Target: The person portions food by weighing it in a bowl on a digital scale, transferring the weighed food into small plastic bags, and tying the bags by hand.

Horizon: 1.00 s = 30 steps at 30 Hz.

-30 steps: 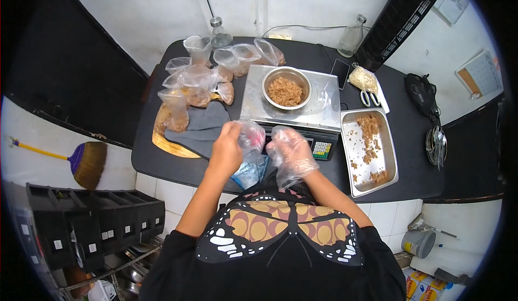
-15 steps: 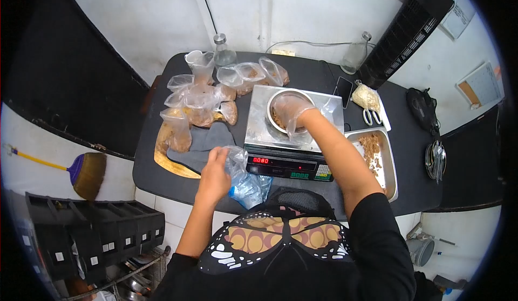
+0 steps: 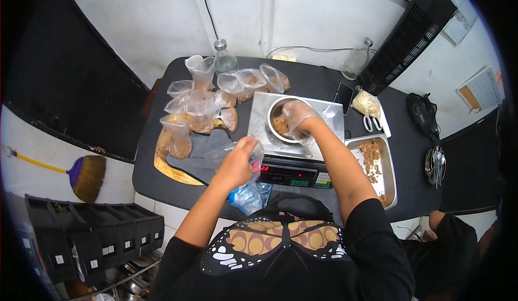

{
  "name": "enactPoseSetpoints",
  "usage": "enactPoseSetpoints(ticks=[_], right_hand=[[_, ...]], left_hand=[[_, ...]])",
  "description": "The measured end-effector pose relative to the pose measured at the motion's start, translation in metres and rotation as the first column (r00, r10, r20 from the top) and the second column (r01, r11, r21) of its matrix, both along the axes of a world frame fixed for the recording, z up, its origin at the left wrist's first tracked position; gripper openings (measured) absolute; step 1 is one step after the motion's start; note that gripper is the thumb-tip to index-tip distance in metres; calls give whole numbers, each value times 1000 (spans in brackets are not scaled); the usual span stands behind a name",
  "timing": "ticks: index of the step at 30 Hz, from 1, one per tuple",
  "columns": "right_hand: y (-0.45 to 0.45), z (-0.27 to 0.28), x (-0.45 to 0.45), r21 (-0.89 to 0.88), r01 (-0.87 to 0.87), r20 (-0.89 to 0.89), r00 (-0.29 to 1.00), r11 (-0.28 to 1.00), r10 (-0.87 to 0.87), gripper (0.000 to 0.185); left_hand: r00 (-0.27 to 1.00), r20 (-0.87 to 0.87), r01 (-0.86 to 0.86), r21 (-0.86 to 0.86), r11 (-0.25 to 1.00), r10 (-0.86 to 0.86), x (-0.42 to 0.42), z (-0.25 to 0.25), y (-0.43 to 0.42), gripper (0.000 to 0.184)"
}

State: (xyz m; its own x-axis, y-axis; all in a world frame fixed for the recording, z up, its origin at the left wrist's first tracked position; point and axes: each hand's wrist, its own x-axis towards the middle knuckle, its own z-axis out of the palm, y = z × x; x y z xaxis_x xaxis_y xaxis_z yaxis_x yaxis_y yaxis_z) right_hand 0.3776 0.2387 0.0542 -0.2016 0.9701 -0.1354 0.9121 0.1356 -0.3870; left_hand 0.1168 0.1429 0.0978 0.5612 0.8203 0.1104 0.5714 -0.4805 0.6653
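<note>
My left hand (image 3: 239,162) is closed on the rim of a clear plastic bag (image 3: 258,152), in front of the scale's left side. My right hand (image 3: 298,118), in a loose clear plastic glove, reaches into a round metal bowl (image 3: 271,105). Its fingers are curled at the shredded meat (image 3: 280,124) inside and partly hidden by the glove. The bowl stands on the steel plate of a digital scale (image 3: 330,118). My left hand covers part of the red display; "22" shows. Right of the scale, a metal tray (image 3: 393,179) holds more shredded meat.
Several filled plastic bags (image 3: 199,104) stand at the left on a wooden board (image 3: 162,152) and grey cloth. Glass bottles (image 3: 225,61), a phone (image 3: 343,95), scissors (image 3: 372,123) and a tower fan (image 3: 407,36) are at the back. Another person (image 3: 448,250) is at lower right.
My left hand has moved right and up with the clear bag, now partly covering the display. My right hand has shifted slightly within the bowl. Another person has come into view at lower right.
</note>
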Motion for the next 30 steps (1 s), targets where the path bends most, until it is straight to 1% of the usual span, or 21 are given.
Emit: enactPoseSetpoints(ticks=[1,2,3,4,6,7,8,11,14,17,18,20,21,22,23,24,25,26,27,29,30], right_hand=[[-2,5,5,-64,86,-191,977,994,-97,24],[-4,13,9,-142,158,-368,908,977,-200,25],[-6,18,15,-231,212,-523,796,950,-305,26],[0,2,23,-284,244,-607,703,927,-371,26],[-5,11,26,-370,283,-708,531,885,-466,24],[-7,16,28,-415,292,-745,435,862,-506,23],[-10,27,22,-426,335,-701,464,840,-541,28],[-17,23,21,-472,137,-868,104,871,-486,36],[-43,53,-8,-588,91,-806,-154,804,-572,34],[-52,50,-31,-581,116,-801,-258,806,-540,32],[-57,55,-33,-584,136,-787,-335,800,-518,31],[-41,26,-16,-554,179,-796,-399,813,-455,32],[-36,21,-11,-539,202,-799,-430,817,-421,33],[-30,15,-10,-548,314,-825,-357,776,-438,32],[-24,-1,-4,-260,486,-952,12,834,-304,31],[-17,-30,6,76,532,-902,396,843,-169,30],[-13,-47,14,399,443,-685,726,803,-61,29],[-22,-27,8,312,493,-665,724,812,-184,27],[-21,-29,10,210,509,-766,616,835,-183,27],[-19,-34,13,3,484,-912,361,875,-197,27],[-24,-21,12,-142,450,-955,173,882,-242,29]], left_hand=[[999,20,33,6,999,-33,5,-4,7,56],[998,33,53,-48,997,-52,9,-7,15,58],[996,46,76,-100,992,-72,14,-11,23,61],[994,59,100,-152,983,-92,19,-13,30,64],[995,51,91,-134,987,-85,27,-13,42,68],[996,47,85,-125,988,-80,30,-13,46,70],[996,59,81,-155,985,-73,33,-16,49,71],[995,90,65,-250,966,-44,40,-24,56,75],[998,57,-9,-361,932,32,54,-15,55,77],[996,34,-65,-382,922,85,68,-21,63,73],[995,20,-80,-377,923,94,72,-20,66,71],[996,-31,-92,-327,940,86,79,-15,71,67],[995,-55,-98,-305,947,86,80,-12,73,66],[993,-79,-104,-281,954,85,82,-7,74,65],[991,-104,-109,-257,960,84,84,-4,75,64],[989,-137,-82,-241,967,50,85,-3,77,63],[985,-172,-53,-226,973,14,83,-3,80,63],[978,-207,-23,-211,977,-22,82,0,82,62],[983,-181,-7,-266,964,-42,82,2,83,62],[989,-126,23,-376,926,-76,82,8,82,62],[990,-121,24,-396,918,-78,83,11,84,62]])
